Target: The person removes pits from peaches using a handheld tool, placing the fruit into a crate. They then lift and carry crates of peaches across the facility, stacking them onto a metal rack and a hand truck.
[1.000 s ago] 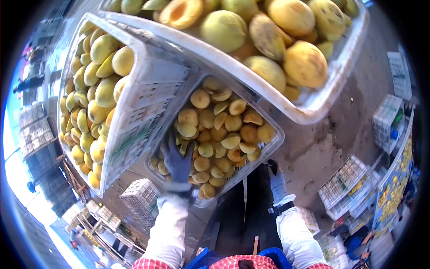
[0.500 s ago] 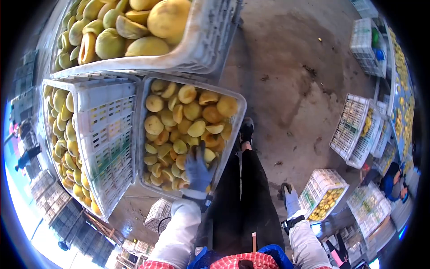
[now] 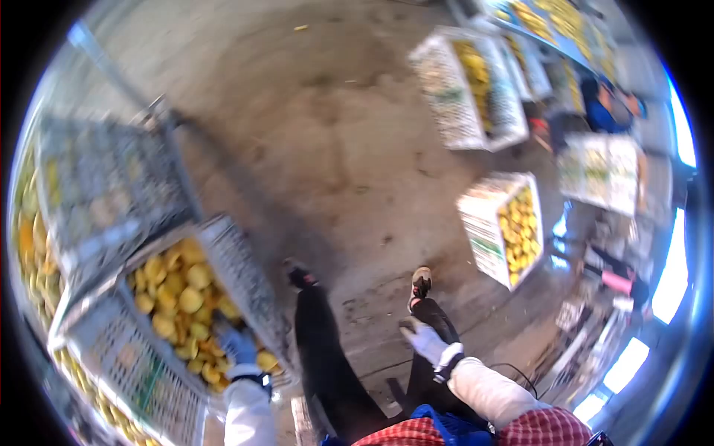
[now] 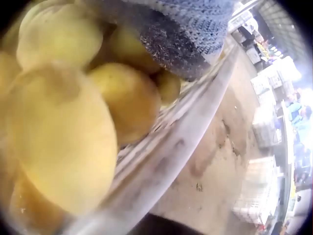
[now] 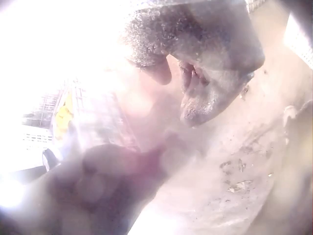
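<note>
My gloved left hand (image 3: 239,348) rests on the fruit at the near right side of a white plastic crate (image 3: 249,271). The crate holds many yellow peach halves (image 3: 190,299). In the left wrist view the grey glove (image 4: 188,36) has dark, soiled fingertips and lies over the fruit near the crate's rim (image 4: 176,152); a large pale-yellow half (image 4: 58,142) fills the foreground. Out to the right, my gloved right hand (image 3: 428,342) hangs over my leg, holding nothing. Its fingers curl loosely in the washed-out right wrist view, where the glove (image 5: 210,58) looks stained.
Another white crate (image 3: 130,349) stands tilted against the near left side, and a larger one (image 3: 111,186) rises beyond. Across the brown floor (image 3: 335,149), a crate of yellow fruit (image 3: 483,230) and further crates (image 3: 454,89) stand at the right. A person (image 3: 606,108) is beside a fruit-covered table.
The view has swung right, so the crates now lie at the far left. My left hand has moved from the crate's left part to its near right side. The right hand stays off the crate.
</note>
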`<state>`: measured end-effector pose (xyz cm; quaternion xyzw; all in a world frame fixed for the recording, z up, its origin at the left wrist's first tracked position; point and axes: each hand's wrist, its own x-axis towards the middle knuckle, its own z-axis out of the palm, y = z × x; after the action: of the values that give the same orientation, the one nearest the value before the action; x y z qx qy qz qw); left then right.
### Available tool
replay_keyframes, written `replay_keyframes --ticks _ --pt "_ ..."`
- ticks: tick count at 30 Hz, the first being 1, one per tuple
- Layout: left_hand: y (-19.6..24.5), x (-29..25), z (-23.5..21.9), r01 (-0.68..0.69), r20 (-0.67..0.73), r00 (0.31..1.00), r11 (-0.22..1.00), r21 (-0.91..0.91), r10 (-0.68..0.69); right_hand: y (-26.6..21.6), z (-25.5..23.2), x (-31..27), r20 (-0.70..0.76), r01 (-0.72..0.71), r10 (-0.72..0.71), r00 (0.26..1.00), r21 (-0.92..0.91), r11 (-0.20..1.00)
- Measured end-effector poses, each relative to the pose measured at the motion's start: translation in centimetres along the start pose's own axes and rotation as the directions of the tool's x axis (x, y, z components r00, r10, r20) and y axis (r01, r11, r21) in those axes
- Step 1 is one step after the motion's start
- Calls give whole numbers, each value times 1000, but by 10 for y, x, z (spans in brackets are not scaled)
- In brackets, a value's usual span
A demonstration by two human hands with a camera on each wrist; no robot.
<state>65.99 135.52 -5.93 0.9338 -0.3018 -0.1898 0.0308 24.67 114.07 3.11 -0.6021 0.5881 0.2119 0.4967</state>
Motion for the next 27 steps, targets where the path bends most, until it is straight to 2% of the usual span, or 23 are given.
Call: replay_keyframes --ticks 1,3,5,6,7,8,9,11,12,13,14,15,16,17,18,19,20,21,22,23,24,25,27 --pt "6 -1 -15 -39 29 999 996 84 36 21 6 3 16 -53 52 999 55 997" --pt "12 3 -27 -30 -4 1000 992 122 31 60 10 5 -13 -35 36 999 36 999" --pt "55 4 -37 172 -197 973 941 292 -116 82 -14 -3 -34 34 -31 999 81 996" --pt "94 4 -40 65 -304 953 979 192 -3 95 -30 -8 -62 63 -59 996 66 996" --pt "144 1 -41 -52 -412 907 993 103 90 124 -41 -6 -114 108 -108 988 -5 994" --pt "201 -6 -37 -102 -355 920 975 196 167 140 -62 -7 -118 51 -57 991 -58 997" --pt "256 -13 -25 -250 -288 920 964 88 265 156 -83 -10 -118 -9 -3 993 -105 994" --pt "384 -31 40 -448 -200 885 885 -127 420 216 -99 -12 -280 -9 -29 960 -134 991" --pt "453 -46 63 -426 -20 900 866 -264 436 248 -105 -13 -355 -4 -53 933 -157 988" --pt "512 -52 101 -656 -30 742 718 -232 669 276 -107 -16 -421 19 -86 903 -161 987" --pt "564 -57 158 -770 -159 631 591 -240 759 300 -100 -21 -510 4 -39 859 -70 998" --pt "633 -68 183 -803 -132 580 537 -258 804 319 -92 -24 -452 -81 64 890 -20 996" --pt "701 -79 207 -830 -104 525 482 -280 845 326 -102 -26 -439 -30 36 898 20 999" --pt "762 -91 223 -842 -114 481 421 -338 869 338 -101 -24 -452 22 56 890 165 986" --pt "816 -100 258 -810 -161 495 386 -441 854 341 -113 -27 -465 31 79 882 224 974" --pt "862 -104 292 -742 -96 534 412 -529 840 325 -152 -42 -550 102 78 832 290 952" --pt "903 -109 325 -746 -102 558 443 -497 824 327 -164 -48 -469 58 197 861 476 878" --pt "934 -112 351 -746 -109 580 473 -468 807 343 -151 -49 -520 74 184 834 436 897" --pt "956 -119 355 -710 31 633 595 -377 774 350 -151 -50 -499 73 216 839 498 864" --pt "971 -125 354 -661 161 686 700 -270 710 356 -153 -51 -475 67 248 845 553 830" --pt "972 -120 363 -655 111 695 689 -310 710 360 -150 -51 -485 75 257 836 565 822" --pt "971 -112 371 -621 64 739 716 -319 670 364 -146 -52 -494 79 265 828 570 818" --pt "965 -91 382 -578 211 724 745 -332 656 367 -141 -53 -495 71 281 822 579 812"
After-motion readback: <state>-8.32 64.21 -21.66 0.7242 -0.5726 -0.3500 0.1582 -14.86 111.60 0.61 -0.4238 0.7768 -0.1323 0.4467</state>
